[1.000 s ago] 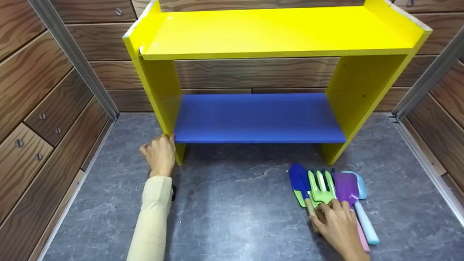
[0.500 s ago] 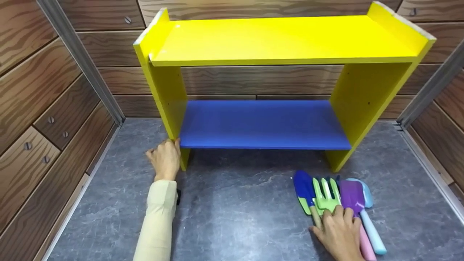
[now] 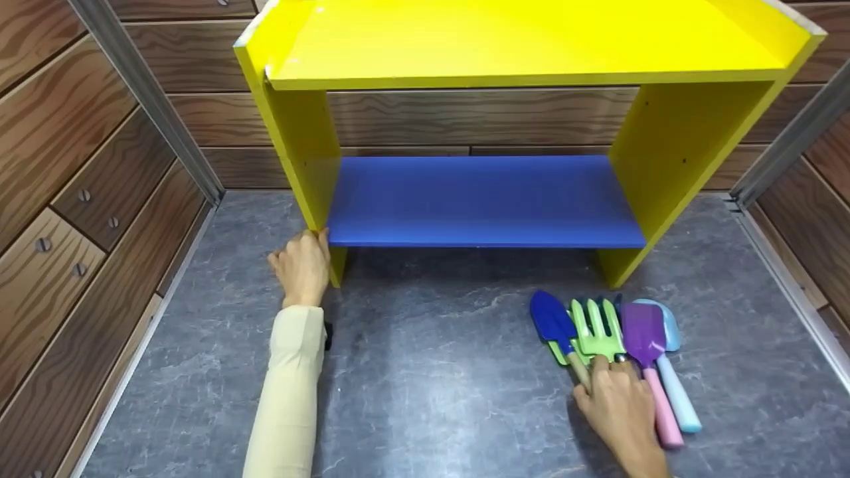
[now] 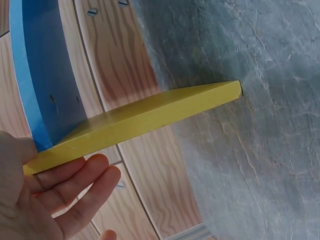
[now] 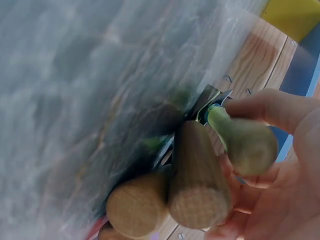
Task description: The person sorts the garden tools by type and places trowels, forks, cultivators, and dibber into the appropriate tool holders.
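A yellow shelf unit (image 3: pixel 518 81) with a blue lower shelf (image 3: pixel 488 202) stands on the grey floor. My left hand (image 3: pixel 302 265) grips the front edge of its left side panel (image 4: pixel 135 120), thumb at the blue shelf and fingers along the outer face. At the lower right, my right hand (image 3: pixel 621 405) pinches the handle (image 5: pixel 250 145) of a blue trowel (image 3: pixel 553 318) between thumb and fingers. Below that handle, more wooden handles (image 5: pixel 200 190) show in the right wrist view. Around the hand lie a light green hand fork (image 3: pixel 597 332) and a purple shovel (image 3: pixel 643 332) with a pink handle.
A light blue tool (image 3: pixel 677 392) lies partly under the purple shovel. Wood-patterned walls (image 3: pixel 478 116) enclose the back and sides, with metal rails (image 3: pixel 156 99) along their joins. The grey marbled floor (image 3: pixel 425 372) reaches between the two arms.
The right hand now pinches the blue trowel's handle, and the trowel has turned, its blade tilting further left of the green tools. The left hand keeps its place on the panel.
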`<state>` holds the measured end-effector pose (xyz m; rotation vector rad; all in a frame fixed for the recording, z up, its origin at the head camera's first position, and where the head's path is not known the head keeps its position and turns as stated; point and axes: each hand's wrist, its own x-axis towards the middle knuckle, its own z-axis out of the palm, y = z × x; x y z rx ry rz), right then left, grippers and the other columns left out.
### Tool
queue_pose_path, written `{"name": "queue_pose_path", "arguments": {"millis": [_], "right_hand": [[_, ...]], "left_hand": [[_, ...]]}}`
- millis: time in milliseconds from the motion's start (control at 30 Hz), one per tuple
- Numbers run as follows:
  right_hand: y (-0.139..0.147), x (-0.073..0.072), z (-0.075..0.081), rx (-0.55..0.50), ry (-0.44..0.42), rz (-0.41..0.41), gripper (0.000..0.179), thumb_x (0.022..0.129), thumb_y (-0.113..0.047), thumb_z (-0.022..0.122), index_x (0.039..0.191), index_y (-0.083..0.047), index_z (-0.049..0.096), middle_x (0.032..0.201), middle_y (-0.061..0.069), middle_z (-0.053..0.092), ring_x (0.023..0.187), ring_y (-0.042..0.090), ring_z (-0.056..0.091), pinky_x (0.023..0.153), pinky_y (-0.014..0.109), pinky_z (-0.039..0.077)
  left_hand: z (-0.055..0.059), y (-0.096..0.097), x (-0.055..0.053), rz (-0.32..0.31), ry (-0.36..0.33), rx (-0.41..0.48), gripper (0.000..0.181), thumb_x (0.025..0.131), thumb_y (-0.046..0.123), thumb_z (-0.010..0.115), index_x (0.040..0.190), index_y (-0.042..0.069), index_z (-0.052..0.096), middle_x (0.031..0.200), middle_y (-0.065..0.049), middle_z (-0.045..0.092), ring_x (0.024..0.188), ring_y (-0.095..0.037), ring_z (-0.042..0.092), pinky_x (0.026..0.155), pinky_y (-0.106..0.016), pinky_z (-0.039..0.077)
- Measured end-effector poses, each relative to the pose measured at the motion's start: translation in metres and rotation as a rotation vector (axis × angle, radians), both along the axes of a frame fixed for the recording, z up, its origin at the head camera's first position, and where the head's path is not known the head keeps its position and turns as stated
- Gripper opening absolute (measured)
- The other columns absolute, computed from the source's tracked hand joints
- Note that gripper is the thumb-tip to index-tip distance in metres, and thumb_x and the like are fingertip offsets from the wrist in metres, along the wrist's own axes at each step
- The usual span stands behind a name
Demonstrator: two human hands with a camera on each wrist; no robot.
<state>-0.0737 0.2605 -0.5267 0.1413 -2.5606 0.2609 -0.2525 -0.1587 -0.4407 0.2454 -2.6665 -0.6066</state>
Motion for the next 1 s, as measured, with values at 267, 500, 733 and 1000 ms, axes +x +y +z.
{"name": "queue_pose_path", "arguments": {"millis": [267, 500, 733, 1000], "right_hand": [[0.001, 0.002, 0.016, -0.127, -0.265, -0.066, 0.022, 0.08, -0.007, 0.07, 0.084, 0.005, 0.053, 0.07, 0.023, 0.052, 0.064, 0.047, 0.055, 0.052, 0.061, 0.044], [-0.002, 0.003, 0.017, -0.229, -0.306, -0.072, 0.02, 0.087, -0.006, 0.068, 0.095, 0.008, 0.056, 0.08, 0.03, 0.055, 0.074, 0.051, 0.057, 0.058, 0.065, 0.045], [0.006, 0.004, 0.015, -0.243, -0.227, -0.053, 0.019, 0.088, -0.008, 0.075, 0.091, 0.004, 0.06, 0.073, 0.022, 0.057, 0.067, 0.05, 0.058, 0.057, 0.062, 0.043], [0.009, 0.003, 0.018, -0.262, -0.122, -0.013, 0.018, 0.085, -0.01, 0.078, 0.089, -0.001, 0.063, 0.061, 0.004, 0.05, 0.052, 0.033, 0.053, 0.049, 0.051, 0.039]], "left_hand": [[-0.003, 0.003, -0.002, 0.015, 0.01, 0.029, 0.04, 0.106, 0.029, 0.056, 0.094, -0.007, 0.068, 0.096, -0.029, 0.071, 0.082, -0.051, 0.068, 0.086, -0.062, 0.043], [-0.001, 0.0, -0.001, 0.004, 0.024, 0.037, 0.04, 0.105, 0.029, 0.057, 0.093, -0.008, 0.068, 0.094, -0.029, 0.07, 0.082, -0.051, 0.068, 0.081, -0.062, 0.046], [-0.002, -0.002, -0.003, 0.001, 0.027, 0.068, 0.04, 0.105, 0.029, 0.058, 0.092, -0.008, 0.069, 0.09, -0.031, 0.07, 0.078, -0.052, 0.067, 0.068, -0.061, 0.049], [-0.001, 0.0, -0.002, 0.008, 0.034, 0.061, 0.041, 0.105, 0.029, 0.058, 0.091, -0.007, 0.069, 0.089, -0.031, 0.069, 0.074, -0.052, 0.067, 0.064, -0.061, 0.049]]}}
